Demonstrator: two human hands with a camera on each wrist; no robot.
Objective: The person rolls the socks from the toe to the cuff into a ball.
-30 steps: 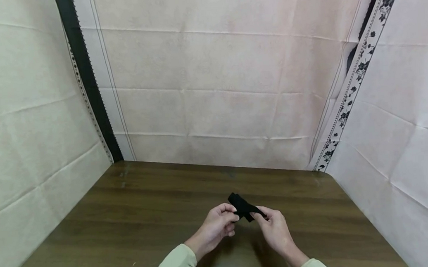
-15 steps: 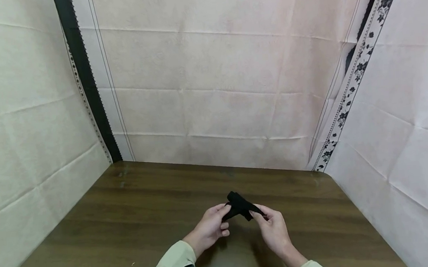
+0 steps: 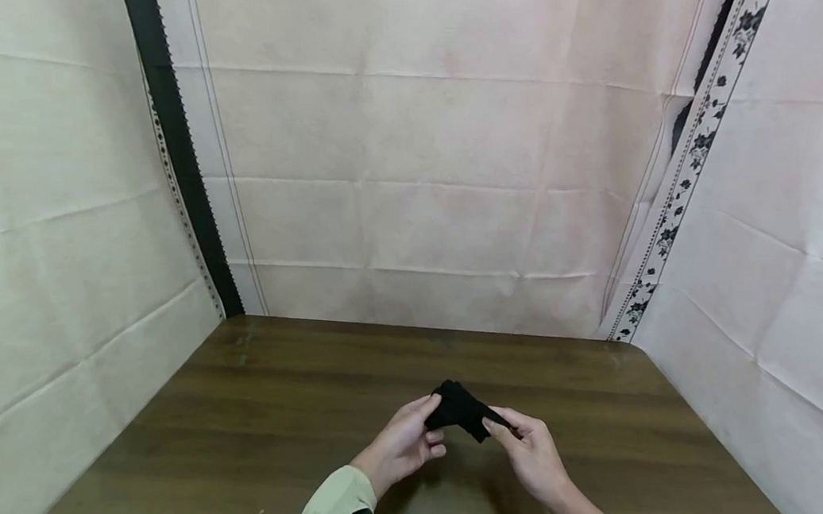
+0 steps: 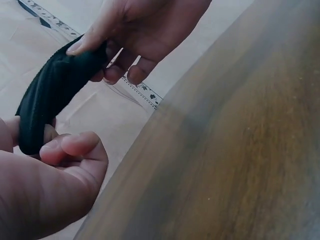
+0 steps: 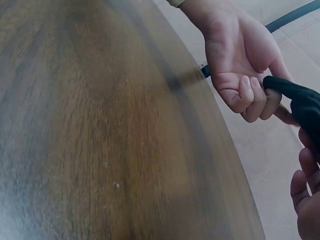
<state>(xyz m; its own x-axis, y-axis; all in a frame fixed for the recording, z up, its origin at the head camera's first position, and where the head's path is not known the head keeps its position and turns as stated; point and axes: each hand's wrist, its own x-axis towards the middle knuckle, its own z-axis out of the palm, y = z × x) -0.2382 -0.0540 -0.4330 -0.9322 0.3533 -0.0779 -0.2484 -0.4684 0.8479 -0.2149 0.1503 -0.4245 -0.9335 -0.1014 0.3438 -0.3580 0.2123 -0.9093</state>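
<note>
A small, soft black cloth (image 3: pixel 460 410), folded into a short band, is stretched between my two hands above the table. My left hand (image 3: pixel 400 442) pinches its left end between thumb and fingers. At the other end my right hand (image 3: pixel 533 451) grips a narrow corner, the thumb lying on top. Seen from the left wrist, the black cloth (image 4: pixel 52 92) hangs as a curved strip with a stitched-looking edge. In the right wrist view, a thin end of the cloth (image 5: pixel 287 89) sits at the left hand's (image 5: pixel 240 70) curled fingers.
A brown wood-grain table (image 3: pixel 216 438) lies beneath both hands. Pale creased cloth sheets (image 3: pixel 403 130) rise at its back, left and right. A dark strip (image 3: pixel 185 153) runs down the left corner, and a flower-patterned border (image 3: pixel 697 145) down the right.
My left hand has shifted its grip slightly left along the black cloth, which now looks wider and flatter between the hands. My right hand keeps hold of its corner. The head view has tilted slightly.
</note>
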